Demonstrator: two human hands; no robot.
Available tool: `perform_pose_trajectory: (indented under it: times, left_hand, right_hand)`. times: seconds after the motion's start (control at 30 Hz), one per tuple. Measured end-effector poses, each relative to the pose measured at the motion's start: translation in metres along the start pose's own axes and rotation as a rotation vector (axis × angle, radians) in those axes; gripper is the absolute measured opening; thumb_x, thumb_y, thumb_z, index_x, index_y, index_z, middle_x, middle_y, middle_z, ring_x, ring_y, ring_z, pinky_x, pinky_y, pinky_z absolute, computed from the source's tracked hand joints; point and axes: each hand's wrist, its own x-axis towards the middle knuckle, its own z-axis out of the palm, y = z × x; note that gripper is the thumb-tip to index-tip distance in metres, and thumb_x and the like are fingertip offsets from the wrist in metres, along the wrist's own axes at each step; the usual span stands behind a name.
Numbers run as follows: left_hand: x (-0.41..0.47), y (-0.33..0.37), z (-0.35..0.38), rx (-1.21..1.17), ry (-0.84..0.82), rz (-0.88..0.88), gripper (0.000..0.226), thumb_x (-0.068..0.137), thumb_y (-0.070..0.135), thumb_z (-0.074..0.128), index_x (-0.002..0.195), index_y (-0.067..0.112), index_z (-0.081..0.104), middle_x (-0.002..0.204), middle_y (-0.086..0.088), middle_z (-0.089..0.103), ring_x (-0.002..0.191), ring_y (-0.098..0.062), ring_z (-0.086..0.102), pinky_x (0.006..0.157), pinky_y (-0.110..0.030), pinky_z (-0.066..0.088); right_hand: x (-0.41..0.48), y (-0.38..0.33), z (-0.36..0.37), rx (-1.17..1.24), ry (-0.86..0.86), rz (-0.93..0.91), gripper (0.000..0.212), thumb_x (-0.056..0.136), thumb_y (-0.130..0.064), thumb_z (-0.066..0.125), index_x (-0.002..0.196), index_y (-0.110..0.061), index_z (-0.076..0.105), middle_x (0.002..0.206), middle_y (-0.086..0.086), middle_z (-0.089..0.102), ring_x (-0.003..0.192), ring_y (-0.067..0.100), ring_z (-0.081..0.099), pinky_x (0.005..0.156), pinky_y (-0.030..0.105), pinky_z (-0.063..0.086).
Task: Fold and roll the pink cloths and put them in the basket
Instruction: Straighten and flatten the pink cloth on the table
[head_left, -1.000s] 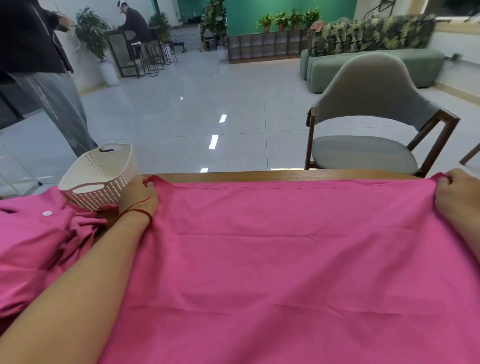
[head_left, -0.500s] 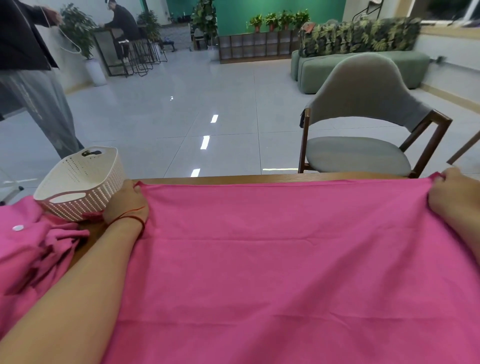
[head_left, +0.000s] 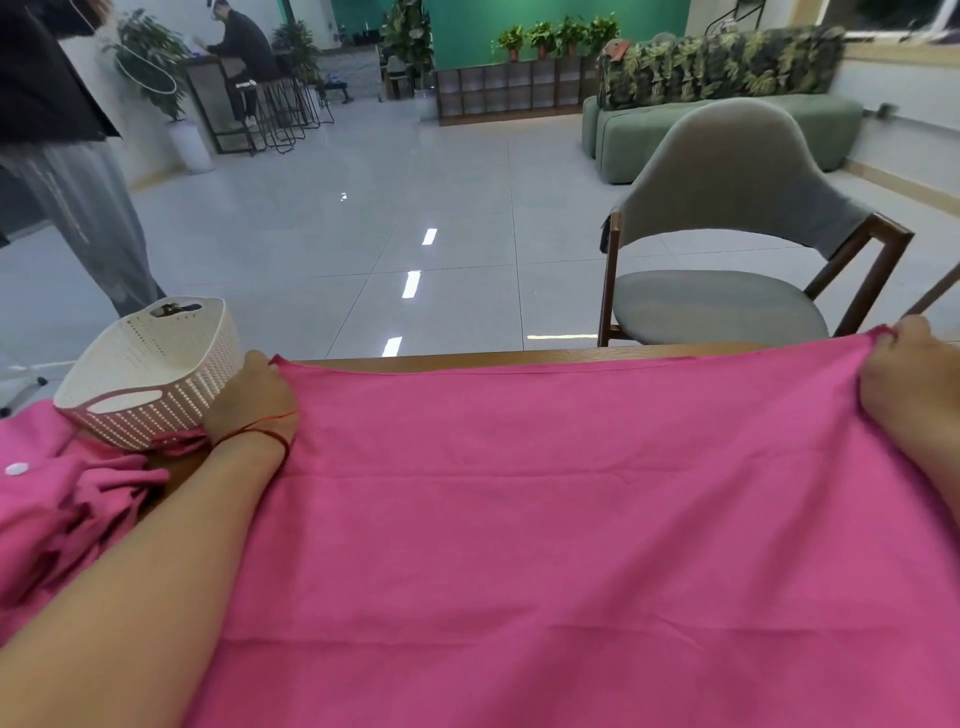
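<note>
Across the counter (head_left: 519, 357) you spread the pink cloth (head_left: 545, 519) flat, left hand (head_left: 254, 397) and right hand (head_left: 906, 379) pinching its far corners; basket (head_left: 150, 374) sits beside your left.

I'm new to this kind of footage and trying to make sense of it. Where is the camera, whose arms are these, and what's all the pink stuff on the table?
There is no machine here: a person wears a wide-angle camera on the head, looking forward and down, so the two bare arms are the wearer's own. A large pink cloth lies spread over a wooden table. The left hand has a grip on one far corner and the right hand on the other far corner. To the left sits a white perforated basket, in which no cloth shows, with a rumpled pink cloth pile in front of it. Beyond the table stands a grey chair.
</note>
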Motion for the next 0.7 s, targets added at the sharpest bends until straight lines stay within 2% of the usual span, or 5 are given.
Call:
perform_pose_trajectory:
  times: [0.13, 0.27, 0.33, 0.47, 0.7]
  left_hand:
    - [-0.002, -0.003, -0.001, -0.190, 0.157, -0.032, 0.023, 0.111, 0.027, 0.032, 0.110, 0.007, 0.044, 0.102, -0.035, 0.062, 0.095, -0.052, 0.062, 0.076, -0.052, 0.042]
    - [0.011, -0.001, 0.003, -0.146, 0.005, -0.088, 0.023, 0.109, 0.024, 0.036, 0.114, 0.005, 0.047, 0.113, -0.035, 0.062, 0.107, -0.052, 0.061, 0.091, -0.055, 0.046]
    - [0.012, -0.002, 0.006, -0.060, -0.068, -0.031, 0.019, 0.105, 0.019, 0.039, 0.114, 0.004, 0.049, 0.114, -0.033, 0.062, 0.108, -0.050, 0.061, 0.093, -0.055, 0.048]
    - [0.012, -0.004, 0.008, -0.019, -0.096, 0.070, 0.019, 0.101, 0.018, 0.043, 0.112, 0.007, 0.053, 0.117, -0.027, 0.062, 0.106, -0.046, 0.061, 0.092, -0.052, 0.050]
    - [0.008, -0.009, 0.013, -0.054, -0.023, 0.107, 0.019, 0.101, 0.022, 0.053, 0.112, 0.006, 0.055, 0.115, -0.027, 0.062, 0.105, -0.048, 0.059, 0.093, -0.055, 0.050]
  right_hand:
    - [-0.022, -0.011, -0.019, 0.169, 0.121, 0.017, 0.027, 0.109, -0.049, 0.024, 0.104, -0.026, 0.037, 0.084, 0.025, 0.056, 0.077, 0.047, 0.057, 0.080, 0.063, 0.050]
    - [-0.023, -0.009, -0.024, 0.101, 0.055, 0.059, 0.029, 0.098, -0.053, 0.026, 0.108, -0.029, 0.039, 0.102, 0.029, 0.064, 0.090, 0.052, 0.062, 0.088, 0.064, 0.054]
    - [-0.022, -0.006, -0.022, 0.105, 0.008, 0.074, 0.023, 0.091, -0.043, 0.039, 0.111, -0.033, 0.040, 0.104, 0.026, 0.066, 0.092, 0.051, 0.063, 0.087, 0.062, 0.056]
    - [-0.025, -0.007, -0.020, 0.259, -0.001, 0.087, 0.038, 0.085, -0.017, 0.057, 0.116, -0.033, 0.040, 0.098, 0.019, 0.062, 0.089, 0.048, 0.063, 0.082, 0.063, 0.058]
    - [-0.010, -0.013, -0.024, 0.066, -0.088, 0.056, 0.031, 0.076, 0.001, 0.065, 0.085, -0.021, 0.045, 0.083, 0.019, 0.060, 0.083, 0.044, 0.059, 0.080, 0.057, 0.056]
